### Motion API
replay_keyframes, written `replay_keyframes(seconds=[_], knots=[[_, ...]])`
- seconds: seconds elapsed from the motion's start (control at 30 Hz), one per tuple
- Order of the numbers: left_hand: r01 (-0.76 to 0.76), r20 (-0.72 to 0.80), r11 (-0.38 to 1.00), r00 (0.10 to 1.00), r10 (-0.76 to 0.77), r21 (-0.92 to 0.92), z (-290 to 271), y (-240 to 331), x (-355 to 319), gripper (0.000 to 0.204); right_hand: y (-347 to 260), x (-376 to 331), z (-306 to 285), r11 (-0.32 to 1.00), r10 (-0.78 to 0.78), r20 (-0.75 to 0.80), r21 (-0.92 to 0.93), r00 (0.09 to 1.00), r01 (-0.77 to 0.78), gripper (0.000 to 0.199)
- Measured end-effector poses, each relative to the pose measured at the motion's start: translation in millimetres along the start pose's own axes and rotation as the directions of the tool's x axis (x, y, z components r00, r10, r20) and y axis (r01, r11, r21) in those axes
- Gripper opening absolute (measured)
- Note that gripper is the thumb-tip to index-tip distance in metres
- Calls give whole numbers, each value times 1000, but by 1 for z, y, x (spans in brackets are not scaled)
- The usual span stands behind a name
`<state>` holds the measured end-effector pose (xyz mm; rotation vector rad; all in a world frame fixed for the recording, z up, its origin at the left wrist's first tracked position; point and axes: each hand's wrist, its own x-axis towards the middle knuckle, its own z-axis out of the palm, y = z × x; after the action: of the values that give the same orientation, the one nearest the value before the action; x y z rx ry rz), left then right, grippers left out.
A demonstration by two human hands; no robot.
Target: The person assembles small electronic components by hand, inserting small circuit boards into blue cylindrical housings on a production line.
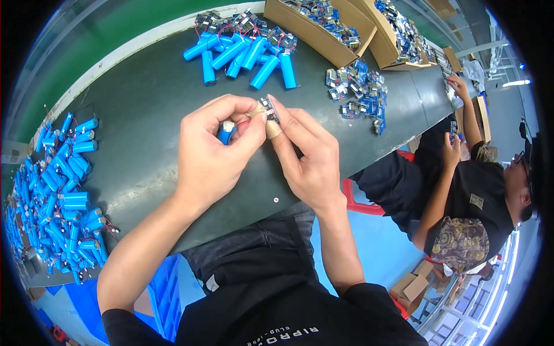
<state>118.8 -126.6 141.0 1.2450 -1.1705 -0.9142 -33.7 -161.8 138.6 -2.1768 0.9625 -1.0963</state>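
Hands meet over the dark green bench: my left hand (210, 153) is curled around a blue cylindrical cell (226, 134), while my right hand (309, 158) pinches a small circuit board (269, 109) against the cell's far end. To join them cleanly I judge both grips should hold steady and the board's wires stay untwisted. Loose cells (57, 196) heap at the left, more cells (245, 55) lie at the far edge, and a co-worker's hand (459, 86) works far right

Left hand (210, 150), right hand (306, 158) pinched together
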Motion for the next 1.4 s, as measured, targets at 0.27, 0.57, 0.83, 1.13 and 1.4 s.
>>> replay_keyframes(seconds=[0.27,0.57,0.83,1.13,1.4], knots=[[40,11,997,999,-40,-71,-4,-2,3,12,-1,1,1,993,-52,4,-103,999,52,33],[83,19,994,996,-82,-77,-2,-1,3,12,-1,5,-7,979,-84,88,-176,993,98,35],[-48,-66,998,997,45,-42,7,-5,3,13,-2,2,-5,990,78,7,116,997,-78,32],[-104,-83,993,991,108,53,4,-3,2,12,-2,4,-4,981,96,60,162,994,-105,36],[-271,-126,959,952,280,82,7,-4,3,10,-3,1,1,967,112,8,228,994,-111,33]])
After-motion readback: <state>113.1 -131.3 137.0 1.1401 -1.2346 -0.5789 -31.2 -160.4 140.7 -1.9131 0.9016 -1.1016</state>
